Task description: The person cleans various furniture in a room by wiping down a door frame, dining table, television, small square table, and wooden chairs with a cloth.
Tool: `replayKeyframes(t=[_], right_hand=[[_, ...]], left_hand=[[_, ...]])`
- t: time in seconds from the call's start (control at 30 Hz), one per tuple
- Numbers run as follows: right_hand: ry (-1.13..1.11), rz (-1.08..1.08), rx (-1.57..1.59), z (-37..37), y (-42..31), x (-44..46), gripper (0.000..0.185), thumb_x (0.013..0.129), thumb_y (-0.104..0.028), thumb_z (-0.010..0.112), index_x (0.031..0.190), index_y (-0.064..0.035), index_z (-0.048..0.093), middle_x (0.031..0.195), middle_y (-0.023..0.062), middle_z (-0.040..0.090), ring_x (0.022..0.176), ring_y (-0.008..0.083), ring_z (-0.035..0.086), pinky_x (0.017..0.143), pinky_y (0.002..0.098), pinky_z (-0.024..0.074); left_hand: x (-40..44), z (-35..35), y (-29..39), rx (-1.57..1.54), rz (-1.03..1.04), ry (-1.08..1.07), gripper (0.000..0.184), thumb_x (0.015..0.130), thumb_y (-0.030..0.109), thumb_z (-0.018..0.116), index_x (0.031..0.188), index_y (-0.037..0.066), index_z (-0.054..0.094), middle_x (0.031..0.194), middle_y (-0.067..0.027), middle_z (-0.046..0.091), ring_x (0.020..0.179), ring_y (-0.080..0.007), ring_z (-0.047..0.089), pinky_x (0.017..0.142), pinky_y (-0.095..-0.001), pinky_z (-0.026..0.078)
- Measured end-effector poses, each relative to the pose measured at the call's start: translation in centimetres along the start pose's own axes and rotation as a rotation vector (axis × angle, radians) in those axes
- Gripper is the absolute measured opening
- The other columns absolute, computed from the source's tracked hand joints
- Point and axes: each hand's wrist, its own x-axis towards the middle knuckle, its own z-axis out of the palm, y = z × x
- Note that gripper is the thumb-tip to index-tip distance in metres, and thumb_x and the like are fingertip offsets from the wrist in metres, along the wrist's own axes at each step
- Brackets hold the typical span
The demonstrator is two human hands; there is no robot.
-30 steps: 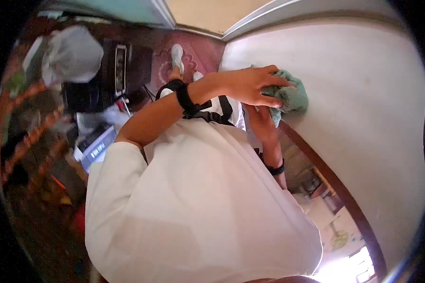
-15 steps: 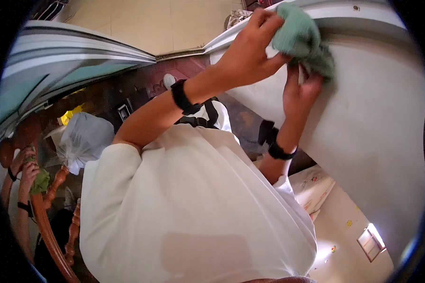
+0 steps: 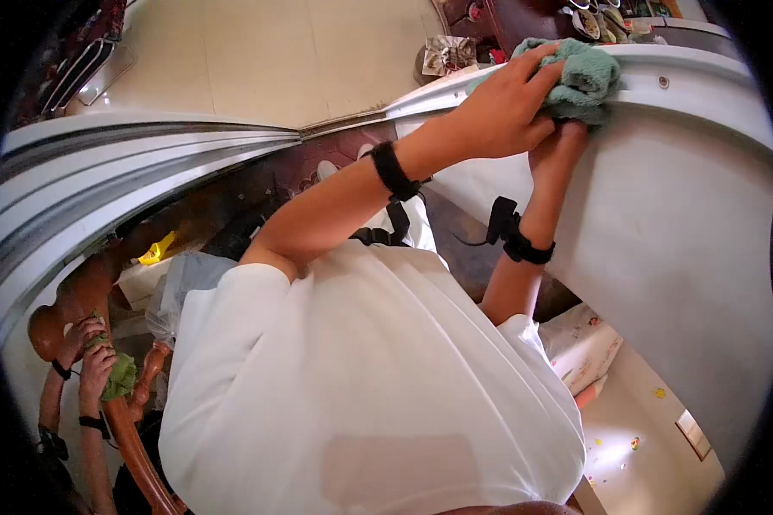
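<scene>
A green cloth (image 3: 591,73) lies bunched over the white rim (image 3: 696,84) of a large pale panel (image 3: 661,215), at the upper right. From the left, my left hand (image 3: 511,103) reaches across, its fingers bent over the cloth and gripping it. Just below, my right hand (image 3: 563,142) comes up against the panel and holds the cloth's lower side; its fingertips are hidden behind the fabric. Both wrists carry black bands, and a small black piece sticks out from the right one.
At left, another person's hands (image 3: 94,356) hold a green cloth (image 3: 120,376) on a wooden handrail (image 3: 129,446). White sliding frames (image 3: 146,163) stand above it. A translucent plastic bag (image 3: 185,283) sits near the rail. Assorted items (image 3: 597,21) lie beyond the panel's rim.
The view has shifted, showing more floor and items beyond the rim. The cloth, earlier hanging lower against the panel and blurred, is now bunched over the rim with both hands still on it.
</scene>
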Motion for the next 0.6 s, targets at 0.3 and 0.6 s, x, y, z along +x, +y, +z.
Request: replayKeyframes(t=[0.3, 0.6], right_hand=[[-0.117, -0.102, -0.356, -1.0, 5.1, -2.9, 0.036, 0.085, -0.004, 0.065, 0.120, 0.0022, 0.059, 0.121, 0.0232, 0.062, 0.113, 0.0405, 0.059, 0.097, 0.0470, 0.0437], [0.030, 0.138, -0.333, -3.9, -4.1, -6.8, 0.033, 0.094, -0.018, 0.066, 0.116, 0.0063, 0.061, 0.114, 0.0199, 0.067, 0.105, 0.0328, 0.063, 0.092, 0.0412, 0.0466]], left_hand=[[-2.7, 0.9, -2.8, -0.137, -0.321, -0.126, 0.059, 0.081, 0.018, 0.068, 0.128, -0.004, 0.039, 0.131, -0.0285, 0.043, 0.119, -0.0468, 0.049, 0.100, -0.0482, 0.043], [2.9, -5.0, 2.1, -0.198, -0.368, -0.608, 0.072, 0.074, 0.028, 0.076, 0.127, -0.007, 0.043, 0.119, -0.0295, 0.056, 0.114, -0.0434, 0.055, 0.099, -0.0458, 0.045]])
